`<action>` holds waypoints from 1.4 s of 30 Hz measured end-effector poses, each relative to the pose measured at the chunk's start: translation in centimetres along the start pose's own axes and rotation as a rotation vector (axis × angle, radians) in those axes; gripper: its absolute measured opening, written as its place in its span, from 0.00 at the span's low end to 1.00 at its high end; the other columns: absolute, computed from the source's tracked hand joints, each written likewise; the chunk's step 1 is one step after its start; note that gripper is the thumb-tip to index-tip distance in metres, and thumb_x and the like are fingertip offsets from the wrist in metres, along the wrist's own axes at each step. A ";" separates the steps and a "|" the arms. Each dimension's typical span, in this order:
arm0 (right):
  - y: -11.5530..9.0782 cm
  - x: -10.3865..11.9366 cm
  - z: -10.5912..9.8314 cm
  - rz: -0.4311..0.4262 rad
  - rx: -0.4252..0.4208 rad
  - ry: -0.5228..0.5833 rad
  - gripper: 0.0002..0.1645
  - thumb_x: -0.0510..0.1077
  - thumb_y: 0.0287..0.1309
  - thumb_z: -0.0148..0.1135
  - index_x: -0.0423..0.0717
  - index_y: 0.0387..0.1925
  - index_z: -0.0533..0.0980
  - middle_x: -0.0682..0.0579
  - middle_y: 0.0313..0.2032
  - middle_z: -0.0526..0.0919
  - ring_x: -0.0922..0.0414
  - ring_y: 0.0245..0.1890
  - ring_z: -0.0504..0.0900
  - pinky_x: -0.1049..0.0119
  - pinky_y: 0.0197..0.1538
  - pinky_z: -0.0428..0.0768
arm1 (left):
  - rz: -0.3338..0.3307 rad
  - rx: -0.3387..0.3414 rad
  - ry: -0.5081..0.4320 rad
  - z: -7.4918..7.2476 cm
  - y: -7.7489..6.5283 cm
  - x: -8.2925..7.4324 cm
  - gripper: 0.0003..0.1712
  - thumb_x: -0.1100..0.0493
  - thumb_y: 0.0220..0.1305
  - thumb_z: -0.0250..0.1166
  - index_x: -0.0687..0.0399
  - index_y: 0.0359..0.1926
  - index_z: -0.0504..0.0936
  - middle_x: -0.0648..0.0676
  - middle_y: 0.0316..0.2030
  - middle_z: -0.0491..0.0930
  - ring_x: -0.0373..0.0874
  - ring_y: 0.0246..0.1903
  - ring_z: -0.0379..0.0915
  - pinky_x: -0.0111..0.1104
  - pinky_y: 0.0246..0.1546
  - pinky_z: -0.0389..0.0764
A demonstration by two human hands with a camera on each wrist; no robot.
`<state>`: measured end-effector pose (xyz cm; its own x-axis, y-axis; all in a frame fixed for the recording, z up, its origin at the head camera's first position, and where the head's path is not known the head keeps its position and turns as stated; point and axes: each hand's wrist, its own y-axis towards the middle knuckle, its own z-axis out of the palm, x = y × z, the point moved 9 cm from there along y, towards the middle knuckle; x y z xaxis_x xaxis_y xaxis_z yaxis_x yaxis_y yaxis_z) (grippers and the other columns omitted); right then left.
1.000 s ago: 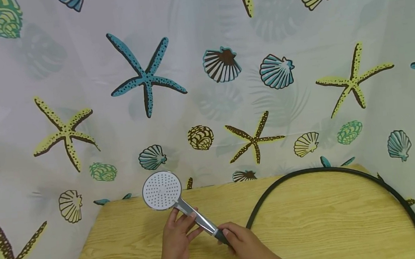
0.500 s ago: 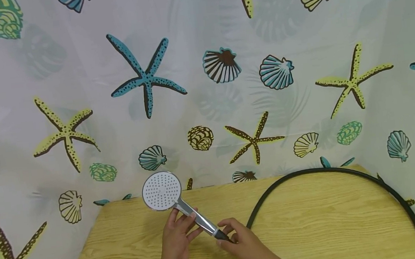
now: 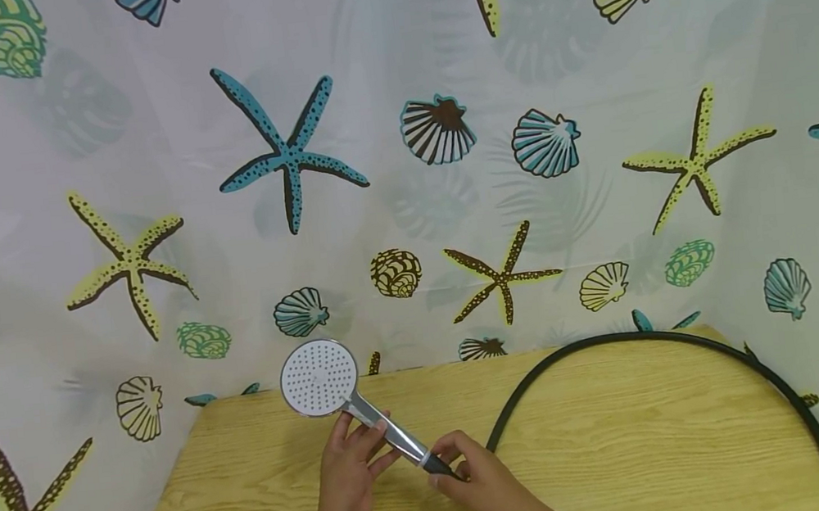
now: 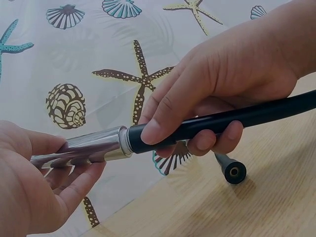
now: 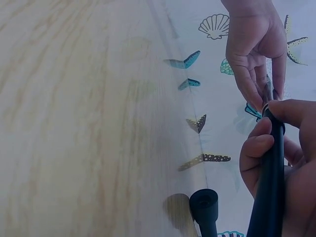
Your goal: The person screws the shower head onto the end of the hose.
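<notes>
Shower handle looks glossy, metallic — hose, smooth.

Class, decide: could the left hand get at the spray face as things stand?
Probably yes: nothing covers the spray face, though the left hand holds the handle and may need to let go.

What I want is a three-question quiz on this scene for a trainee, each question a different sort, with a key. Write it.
1. True or false: the right hand holds the black hose near where it meets the handle of the shower head.

2. Multiple choice: what do the fingers of the left hand hold?
a) the patterned backdrop
b) the chrome-coloured handle
c) the edge of the tabletop

3. Fill in the missing word: the dotted spray face is turned ____ the head camera.

Key: 1. True. 2. b. 3. toward.
</notes>
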<state>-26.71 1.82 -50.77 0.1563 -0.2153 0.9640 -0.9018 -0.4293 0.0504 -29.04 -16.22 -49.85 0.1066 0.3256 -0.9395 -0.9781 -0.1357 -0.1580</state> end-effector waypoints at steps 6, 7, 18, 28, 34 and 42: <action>0.0 0.0 0.0 -0.003 0.000 -0.001 0.17 0.49 0.70 0.62 0.52 0.57 0.73 0.48 0.47 0.79 0.64 0.28 0.78 0.74 0.30 0.79 | -0.001 -0.011 0.020 0.0 0.1 0.0 0.37 0.63 0.69 0.65 0.52 0.75 0.62 0.61 0.59 0.81 0.40 0.45 0.86 0.43 0.48 0.89; 0.0 0.0 0.0 -0.003 0.001 0.000 0.17 0.50 0.70 0.61 0.52 0.57 0.73 0.48 0.46 0.79 0.64 0.28 0.78 0.74 0.30 0.79 | 0.000 -0.012 0.025 0.0 0.1 0.0 0.37 0.63 0.69 0.65 0.51 0.75 0.62 0.62 0.60 0.80 0.40 0.45 0.86 0.43 0.49 0.89; 0.0 0.0 0.3 -0.024 0.036 0.035 0.16 0.50 0.76 0.52 0.49 0.58 0.73 0.39 0.45 0.83 0.61 0.28 0.77 0.75 0.29 0.78 | 0.011 -0.016 0.040 -0.1 0.0 0.0 0.37 0.62 0.68 0.66 0.51 0.75 0.63 0.64 0.61 0.79 0.40 0.45 0.86 0.42 0.48 0.89; -0.2 0.3 0.3 -0.058 0.043 0.011 0.17 0.49 0.80 0.43 0.48 0.58 0.73 0.37 0.45 0.84 0.67 0.25 0.73 0.78 0.26 0.74 | -0.002 -0.013 0.034 -0.2 0.2 0.2 0.37 0.62 0.68 0.66 0.50 0.74 0.64 0.61 0.60 0.81 0.40 0.45 0.86 0.42 0.48 0.89; -0.2 0.3 0.2 -0.049 0.023 -0.004 0.16 0.48 0.80 0.42 0.49 0.56 0.74 0.39 0.43 0.85 0.67 0.25 0.73 0.77 0.26 0.75 | 0.001 -0.011 0.030 -0.2 0.2 0.2 0.37 0.62 0.68 0.66 0.50 0.74 0.63 0.61 0.59 0.81 0.40 0.45 0.86 0.42 0.48 0.90; -0.2 0.0 0.2 0.007 0.013 0.034 0.18 0.52 0.76 0.53 0.51 0.61 0.72 0.45 0.45 0.79 0.65 0.24 0.74 0.76 0.25 0.74 | -0.003 -0.012 0.037 -0.2 0.1 0.2 0.37 0.61 0.68 0.66 0.49 0.74 0.63 0.62 0.61 0.80 0.41 0.45 0.85 0.42 0.49 0.89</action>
<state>-26.43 1.70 -50.85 0.1356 -0.1886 0.9727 -0.8975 -0.4391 0.0399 -29.10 -16.34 -50.06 0.1166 0.2916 -0.9494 -0.9755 -0.1461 -0.1647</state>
